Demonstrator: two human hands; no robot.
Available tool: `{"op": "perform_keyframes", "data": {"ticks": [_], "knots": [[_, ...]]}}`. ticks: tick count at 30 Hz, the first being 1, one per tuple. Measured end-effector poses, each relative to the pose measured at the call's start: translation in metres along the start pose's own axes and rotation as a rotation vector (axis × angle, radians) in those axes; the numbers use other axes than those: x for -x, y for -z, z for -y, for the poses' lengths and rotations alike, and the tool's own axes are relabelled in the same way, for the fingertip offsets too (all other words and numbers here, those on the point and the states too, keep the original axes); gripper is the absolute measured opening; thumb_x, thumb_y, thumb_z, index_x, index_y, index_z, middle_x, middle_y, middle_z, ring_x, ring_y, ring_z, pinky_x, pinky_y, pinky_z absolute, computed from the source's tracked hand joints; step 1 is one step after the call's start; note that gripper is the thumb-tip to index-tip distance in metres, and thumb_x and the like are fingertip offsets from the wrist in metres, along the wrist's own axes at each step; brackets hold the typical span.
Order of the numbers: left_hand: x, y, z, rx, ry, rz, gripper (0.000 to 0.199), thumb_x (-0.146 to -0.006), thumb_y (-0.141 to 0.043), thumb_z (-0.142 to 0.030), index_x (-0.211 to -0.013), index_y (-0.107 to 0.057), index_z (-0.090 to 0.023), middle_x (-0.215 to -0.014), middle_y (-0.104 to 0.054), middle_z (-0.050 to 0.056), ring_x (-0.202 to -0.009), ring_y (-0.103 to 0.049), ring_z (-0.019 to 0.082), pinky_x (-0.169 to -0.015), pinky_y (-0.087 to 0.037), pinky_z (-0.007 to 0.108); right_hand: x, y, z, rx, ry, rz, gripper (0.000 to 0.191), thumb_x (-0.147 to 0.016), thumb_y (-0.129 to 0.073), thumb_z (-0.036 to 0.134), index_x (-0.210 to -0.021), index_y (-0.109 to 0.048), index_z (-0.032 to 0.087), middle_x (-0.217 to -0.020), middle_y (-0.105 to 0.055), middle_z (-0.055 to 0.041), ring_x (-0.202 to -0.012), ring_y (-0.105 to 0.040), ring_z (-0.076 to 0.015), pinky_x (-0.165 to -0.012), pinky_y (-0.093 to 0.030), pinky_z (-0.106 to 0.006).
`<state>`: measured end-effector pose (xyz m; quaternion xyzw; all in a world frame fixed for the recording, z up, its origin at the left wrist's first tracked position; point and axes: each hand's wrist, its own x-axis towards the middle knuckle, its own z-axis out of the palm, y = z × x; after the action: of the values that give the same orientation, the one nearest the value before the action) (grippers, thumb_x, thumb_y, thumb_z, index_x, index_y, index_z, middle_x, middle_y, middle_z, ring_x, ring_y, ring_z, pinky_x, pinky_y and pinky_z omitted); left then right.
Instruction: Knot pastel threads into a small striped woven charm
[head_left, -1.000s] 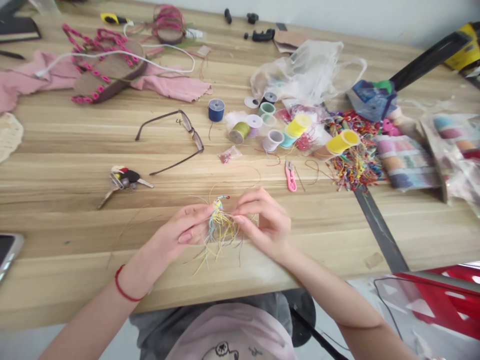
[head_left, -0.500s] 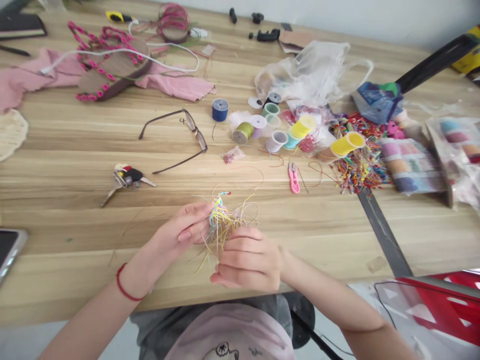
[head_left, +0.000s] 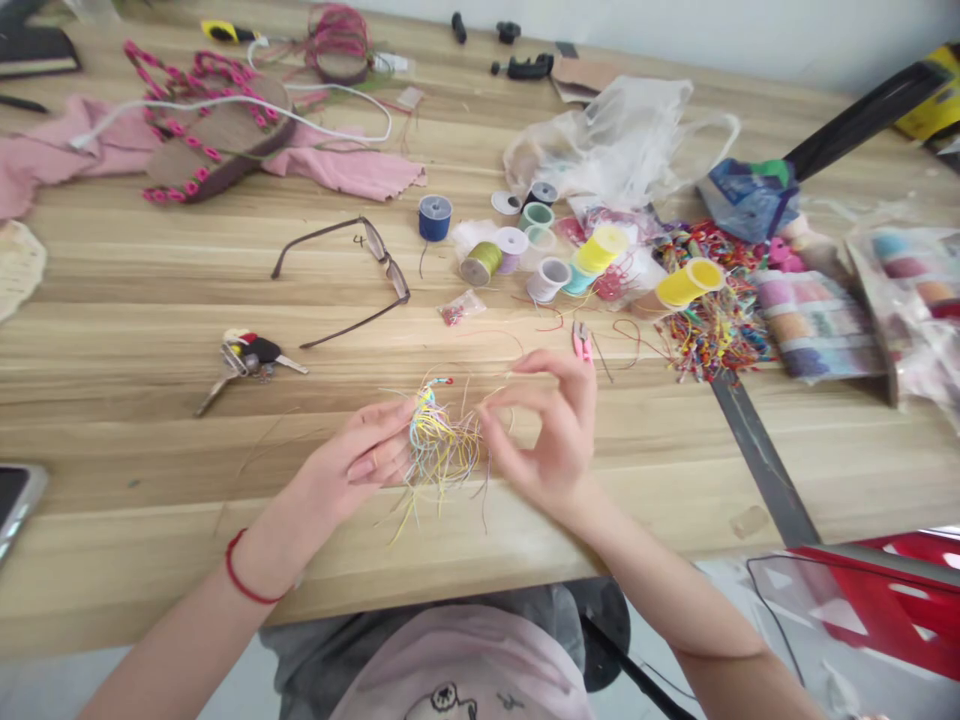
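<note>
The left hand [head_left: 375, 445] is closed on a knotted thread piece [head_left: 426, 420], pinching it at its left edge between the thumb and the fingers. This piece is held near the middle of the near side of the wooden table [head_left: 150, 450]. It has yellow, light blue and pale strands; many loose ends spread to the right and toward the near edge, and a short cord with a red tip comes out at its far end. The right hand [head_left: 551, 425] is just to the right of it, with the thumb and forefinger brought together beside the loose ends and the other fingers lifted and curved. I cannot tell if these two fingertips pinch a strand, because the threads there are too thin. A red bracelet [head_left: 240, 572] is around the left wrist.

Just beyond the right hand lie the pink-handled snips [head_left: 583, 342], partly hidden by its fingers. Farther away, a small clear packet [head_left: 460, 308] with red contents lies near the thread spools: a blue spool [head_left: 435, 218] stands upright, an olive green spool [head_left: 481, 263] lies on its side. On the right is a pile of multicoloured threads [head_left: 720, 330]. To the left of the packet are eyeglasses [head_left: 397, 280] with open temples, and farther left, a bunch of keys [head_left: 251, 355].
</note>
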<state>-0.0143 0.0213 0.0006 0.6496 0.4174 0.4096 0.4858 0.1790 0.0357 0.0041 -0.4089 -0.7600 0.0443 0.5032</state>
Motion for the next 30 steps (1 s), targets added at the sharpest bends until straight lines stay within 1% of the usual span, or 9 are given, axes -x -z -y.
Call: {"op": "perform_keyframes", "data": {"ticks": [2, 5, 8, 11, 15, 18, 22, 28, 30], "knots": [[-0.001, 0.000, 0.000, 0.103, 0.066, 0.045, 0.053, -0.095, -0.036, -0.059, -0.058, -0.045, -0.023, -0.039, -0.013, -0.009, -0.030, -0.016, 0.007, -0.030, -0.029, 0.026, 0.003, 0.002, 0.008, 0.019, 0.072, 0.071, 0.011, -0.084, -0.066, 0.022, -0.092, -0.060, 0.026, -0.105, -0.056, -0.0052, -0.096, -0.058, -0.0226, -0.083, -0.046, -0.042], [-0.001, 0.001, 0.001, 0.319, 0.212, 0.115, 0.052, -0.092, -0.043, -0.061, -0.055, -0.041, -0.024, -0.038, -0.012, -0.009, -0.030, -0.015, 0.007, -0.031, -0.027, 0.028, 0.005, 0.002, 0.014, 0.049, 0.088, 0.136, 0.014, -0.085, -0.069, 0.028, -0.096, -0.063, 0.025, -0.108, -0.058, -0.0059, -0.098, -0.058, -0.0221, -0.086, -0.042, -0.041], [0.000, 0.001, 0.002, 0.460, 0.315, 0.143, 0.049, -0.089, -0.050, -0.058, -0.055, -0.039, -0.024, -0.038, -0.012, -0.010, -0.032, -0.013, 0.007, -0.033, -0.022, 0.028, 0.006, 0.000, 0.013, 0.023, 0.080, 0.144, 0.013, -0.084, -0.071, 0.023, -0.094, -0.063, 0.024, -0.106, -0.060, -0.0058, -0.098, -0.059, -0.0208, -0.088, -0.041, -0.040], [0.000, 0.001, 0.001, 0.558, 0.388, 0.150, 0.047, -0.087, -0.055, -0.055, -0.056, -0.038, -0.024, -0.038, -0.011, -0.010, -0.033, -0.012, 0.008, -0.035, -0.020, 0.029, 0.006, 0.000, 0.011, -0.010, 0.075, 0.137, 0.010, -0.086, -0.069, 0.020, -0.092, -0.063, 0.025, -0.103, -0.062, -0.0040, -0.095, -0.060, -0.0197, -0.087, -0.042, -0.040], [-0.002, 0.000, -0.001, 0.622, 0.434, 0.158, 0.052, -0.083, -0.059, -0.055, -0.052, -0.031, -0.024, -0.036, -0.010, -0.010, -0.033, -0.013, 0.007, -0.037, -0.020, 0.029, 0.006, 0.003, 0.011, -0.029, 0.116, 0.107, 0.006, -0.088, -0.066, 0.025, -0.093, -0.064, 0.027, -0.100, -0.063, -0.0019, -0.089, -0.061, -0.0183, -0.083, -0.043, -0.039], [-0.003, 0.000, -0.002, 0.668, 0.469, 0.162, 0.050, -0.081, -0.062, -0.053, -0.053, -0.034, -0.024, -0.034, -0.013, -0.011, -0.033, -0.014, 0.007, -0.038, -0.020, 0.029, 0.006, 0.004, 0.010, -0.067, 0.160, 0.070, 0.008, -0.087, -0.067, 0.023, -0.094, -0.066, 0.026, -0.096, -0.064, -0.0018, -0.084, -0.060, -0.0175, -0.079, -0.043, -0.038], [-0.002, -0.001, -0.003, 0.729, 0.525, 0.143, 0.044, -0.084, -0.062, -0.046, -0.055, -0.038, -0.022, -0.033, -0.017, -0.012, -0.034, -0.014, 0.006, -0.042, -0.022, 0.026, 0.007, 0.004, 0.012, -0.103, 0.182, 0.046, 0.008, -0.086, -0.068, 0.021, -0.093, -0.068, 0.025, -0.093, -0.064, -0.0022, -0.083, -0.059, -0.0171, -0.076, -0.045, -0.037], [0.000, 0.000, -0.001, 0.770, 0.565, 0.106, 0.046, -0.085, -0.062, -0.045, -0.055, -0.038, -0.020, -0.032, -0.022, -0.011, -0.034, -0.016, 0.005, -0.042, -0.025, 0.022, 0.009, 0.002, 0.019, -0.169, 0.148, 0.129, 0.007, -0.085, -0.065, 0.014, -0.090, -0.067, 0.019, -0.093, -0.064, -0.0036, -0.087, -0.059, -0.0162, -0.082, -0.046, -0.035], [0.001, 0.000, 0.000, 0.773, 0.571, 0.088, 0.040, -0.085, -0.062, -0.044, -0.059, -0.044, -0.020, -0.032, -0.022, -0.012, -0.034, -0.014, 0.006, -0.042, -0.025, 0.022, 0.009, 0.001, 0.020, -0.187, 0.121, 0.156, 0.008, -0.085, -0.065, 0.014, -0.090, -0.066, 0.020, -0.092, -0.064, -0.0029, -0.087, -0.060, -0.0156, -0.084, -0.045, -0.035]]}}
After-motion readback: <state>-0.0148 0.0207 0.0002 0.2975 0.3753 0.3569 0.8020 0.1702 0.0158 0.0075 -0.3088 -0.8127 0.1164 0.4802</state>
